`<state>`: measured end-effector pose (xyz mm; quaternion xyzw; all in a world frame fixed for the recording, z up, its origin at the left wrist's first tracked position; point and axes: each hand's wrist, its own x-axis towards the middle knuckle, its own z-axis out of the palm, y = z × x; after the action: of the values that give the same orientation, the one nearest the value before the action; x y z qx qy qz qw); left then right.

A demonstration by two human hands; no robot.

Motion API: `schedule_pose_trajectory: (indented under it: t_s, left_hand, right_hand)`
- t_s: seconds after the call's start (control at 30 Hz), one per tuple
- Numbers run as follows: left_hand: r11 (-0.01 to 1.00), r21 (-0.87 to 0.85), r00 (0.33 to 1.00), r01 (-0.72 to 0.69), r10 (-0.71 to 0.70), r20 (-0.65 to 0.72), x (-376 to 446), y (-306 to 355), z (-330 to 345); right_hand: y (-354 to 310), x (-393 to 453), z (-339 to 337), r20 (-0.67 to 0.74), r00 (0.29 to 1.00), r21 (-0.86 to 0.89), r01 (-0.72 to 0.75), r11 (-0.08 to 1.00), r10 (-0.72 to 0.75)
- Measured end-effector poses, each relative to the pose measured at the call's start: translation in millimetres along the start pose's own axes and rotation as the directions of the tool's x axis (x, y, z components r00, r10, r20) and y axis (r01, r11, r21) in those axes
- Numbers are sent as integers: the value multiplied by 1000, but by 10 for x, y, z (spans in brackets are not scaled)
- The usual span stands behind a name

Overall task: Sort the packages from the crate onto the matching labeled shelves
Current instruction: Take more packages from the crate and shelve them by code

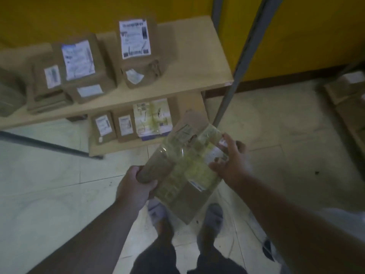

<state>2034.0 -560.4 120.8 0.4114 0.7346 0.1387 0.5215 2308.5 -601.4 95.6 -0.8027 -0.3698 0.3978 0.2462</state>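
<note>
package point(187, 163): flat brown parcel wrapped in yellowish clear tape, held in the air over the floor, tilted, in front of the shelf unit. white label under the tape near its right end; print too blurred to read.

left hand point(136, 186): fingers and thumb curled round the package's near left corner, gripping it.

right hand point(229, 161): fingers spread and bent over the package's right end, thumb against the taped top, holding that end.

upper shelf point(197, 62): pale wooden board carrying several brown boxes. tall box point(138, 52) stands near the middle with a large white label on top and a smaller one on its front. second box point(83, 66) sits to its left with a white label on top, and a smaller box point(49, 80) is just beside that one. more brown parcels lie at the far left edge, blurred.

lower shelf point(118, 149): pale board near the floor, holding two small labelled boxes point(112, 125) side by side and a taped parcel point(152, 117) to their right, partly behind the held package.

grey post point(243, 62): slanted metal upright at the right end of the shelves.

yellow wall point(79, 14): behind the shelves.

floor point(49, 184): pale tiles. more brown boxes point(349, 95) sit at the right edge of the view.

legs and slippers point(213, 216): directly below the package.
</note>
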Motion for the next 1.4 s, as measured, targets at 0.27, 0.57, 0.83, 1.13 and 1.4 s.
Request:
schedule_pose_trajectory:
  t_s: [0.27,0.57,0.83,1.13,1.4]
  left_hand:
    - [983,-44,981,180,-176,81,1104,-551,349]
    - [948,-215,972,234,-219,88,2447,-724,1102]
    - [894,-369,967,252,-249,58,3078,-891,1927]
    - [690,-644,939,331,-306,155,3601,-504,2372]
    - [561,-788,963,254,-225,151,3900,-628,2564]
  right_hand:
    - [487,827,761,57,993,-253,-87,964,105]
    - [700,2259,1381,-68,997,-392,-54,919,29]
    - [1120,2946,1676,-124,992,-468,-54,882,-6]
    - [1004,3646,1702,-81,969,-529,156,834,-233]
    - [1414,3943,2032,130,941,-677,315,665,-313]
